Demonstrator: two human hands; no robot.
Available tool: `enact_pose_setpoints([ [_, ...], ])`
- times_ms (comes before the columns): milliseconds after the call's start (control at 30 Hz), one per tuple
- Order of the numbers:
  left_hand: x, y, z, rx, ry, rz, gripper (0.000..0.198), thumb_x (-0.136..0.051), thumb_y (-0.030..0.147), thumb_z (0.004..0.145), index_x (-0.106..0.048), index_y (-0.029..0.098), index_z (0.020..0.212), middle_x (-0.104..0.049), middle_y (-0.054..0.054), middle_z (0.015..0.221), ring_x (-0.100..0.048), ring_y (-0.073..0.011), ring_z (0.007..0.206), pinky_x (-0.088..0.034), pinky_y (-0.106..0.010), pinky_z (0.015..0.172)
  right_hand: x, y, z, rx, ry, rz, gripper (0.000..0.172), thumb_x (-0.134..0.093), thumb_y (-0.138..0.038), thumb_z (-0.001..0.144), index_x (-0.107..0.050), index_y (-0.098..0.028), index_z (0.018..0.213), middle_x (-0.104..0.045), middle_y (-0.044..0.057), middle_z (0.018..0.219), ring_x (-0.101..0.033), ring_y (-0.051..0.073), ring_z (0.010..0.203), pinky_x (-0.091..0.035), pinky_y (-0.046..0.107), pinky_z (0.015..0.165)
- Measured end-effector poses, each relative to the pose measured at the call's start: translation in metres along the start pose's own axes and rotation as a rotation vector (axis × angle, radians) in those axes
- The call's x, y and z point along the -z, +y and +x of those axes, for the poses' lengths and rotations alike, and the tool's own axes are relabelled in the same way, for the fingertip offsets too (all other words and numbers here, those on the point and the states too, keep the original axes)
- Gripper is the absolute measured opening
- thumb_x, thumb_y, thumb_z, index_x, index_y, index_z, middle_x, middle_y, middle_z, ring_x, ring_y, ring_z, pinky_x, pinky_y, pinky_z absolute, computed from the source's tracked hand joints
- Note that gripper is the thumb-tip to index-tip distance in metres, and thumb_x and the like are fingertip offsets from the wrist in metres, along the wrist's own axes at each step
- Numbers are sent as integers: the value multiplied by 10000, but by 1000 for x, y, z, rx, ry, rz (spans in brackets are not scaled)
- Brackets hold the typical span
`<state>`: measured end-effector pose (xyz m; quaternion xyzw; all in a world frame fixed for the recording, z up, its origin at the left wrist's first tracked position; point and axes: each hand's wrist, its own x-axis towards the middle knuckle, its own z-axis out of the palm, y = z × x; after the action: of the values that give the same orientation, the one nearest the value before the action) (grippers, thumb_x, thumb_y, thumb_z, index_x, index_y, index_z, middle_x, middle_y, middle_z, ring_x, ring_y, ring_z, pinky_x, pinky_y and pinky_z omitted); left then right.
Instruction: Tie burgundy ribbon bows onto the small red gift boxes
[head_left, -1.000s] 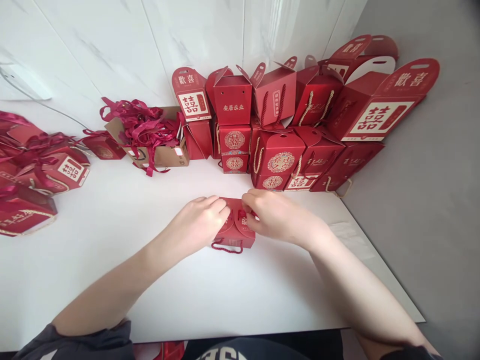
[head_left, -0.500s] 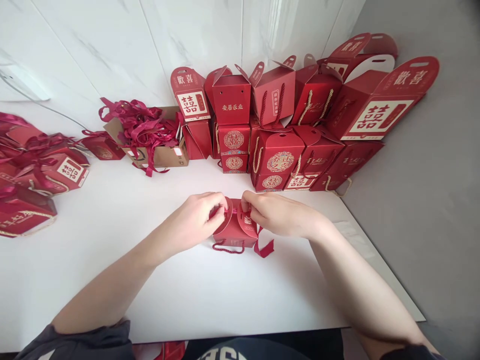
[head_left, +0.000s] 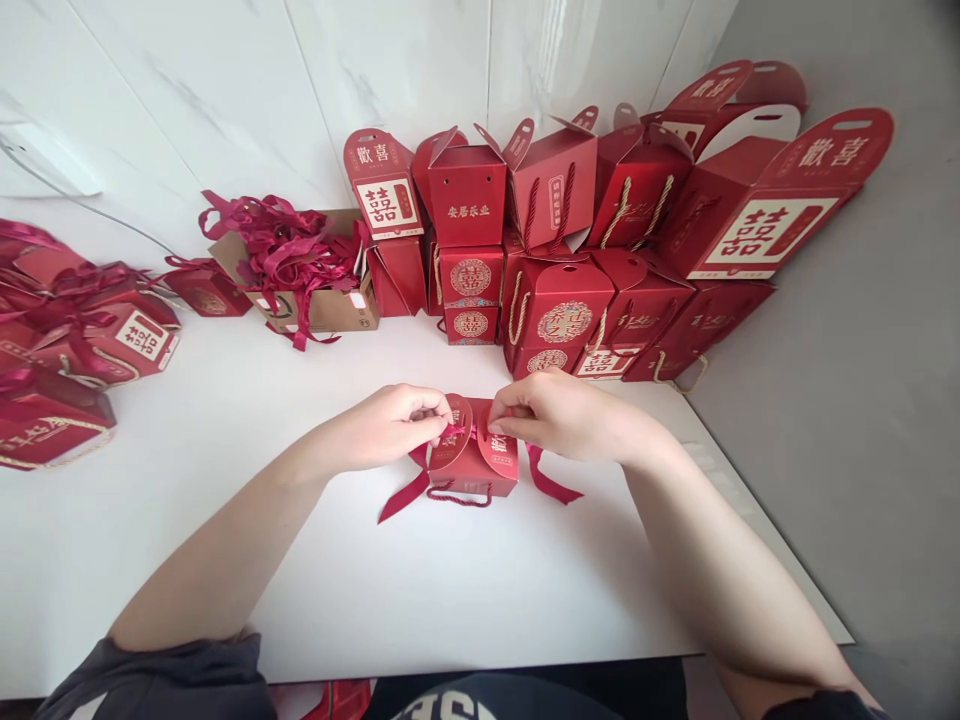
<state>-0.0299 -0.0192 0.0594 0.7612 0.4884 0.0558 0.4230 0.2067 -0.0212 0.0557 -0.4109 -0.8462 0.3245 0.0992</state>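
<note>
A small red gift box [head_left: 471,468] with rounded top flaps stands on the white table in front of me, a dark red cord handle [head_left: 459,500] on its near side. A crimson ribbon [head_left: 555,480] runs through the flap slots, one tail hanging out on each side. My left hand [head_left: 401,425] pinches the ribbon at the left flap. At the right flap, my right hand [head_left: 559,415] is also closed in a pinch on the ribbon. Fingertips partly cover the ribbon at both slots.
Several red gift boxes [head_left: 559,300] are stacked along the back wall. A cardboard box [head_left: 330,312] heaped with crimson ribbons stands left of them. Ribbon-tied red boxes [head_left: 97,350] sit at the far left. A grey wall [head_left: 862,400] bounds the right side.
The ribbon tails now spread out farther on both sides of the box; the left one has come into view. Both hands stay at the flaps, with the fingers shifted slightly.
</note>
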Motion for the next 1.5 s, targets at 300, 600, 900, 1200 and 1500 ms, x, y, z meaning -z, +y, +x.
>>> enact_pose_setpoints([
  [300,6,-5,3,-8,-192,-67,244,-422,245,845,-476,169,619,-473,3,658,-423,-126,603,-326,-274,592,-1,6,1,-157,-230,251,314,-437,-389,913,-482,-193,672,-572,-11,665,-459,117,564,-331,245,516],
  [600,4,-3,-1,46,-62,98,255,-548,409,808,-611,175,727,-537,4,679,-384,-107,546,-285,-249,501,2,4,2,-162,-193,158,216,-457,-327,881,-532,-197,725,-558,-9,689,-457,130,598,-316,251,509],
  [900,17,-5,-3,0,-58,109,131,-425,156,687,-534,180,618,-490,18,627,-401,-112,549,-290,-248,521,13,4,-6,-54,-199,52,104,-435,-164,817,-526,-206,793,-546,-13,742,-460,133,635,-324,244,535],
  [1200,37,3,-20,85,-23,108,250,-425,291,850,-436,178,627,-350,25,621,-321,-94,526,-265,-233,481,28,12,-22,-48,-157,25,162,-438,-200,859,-599,-204,845,-573,1,764,-506,149,661,-355,254,560],
  [1500,61,5,-51,145,-52,244,340,-534,423,872,-633,179,657,-548,15,599,-469,-94,530,-344,-199,484,50,12,-52,-63,-49,-65,177,-472,-208,858,-649,-218,847,-643,-4,767,-562,150,648,-396,264,597],
])
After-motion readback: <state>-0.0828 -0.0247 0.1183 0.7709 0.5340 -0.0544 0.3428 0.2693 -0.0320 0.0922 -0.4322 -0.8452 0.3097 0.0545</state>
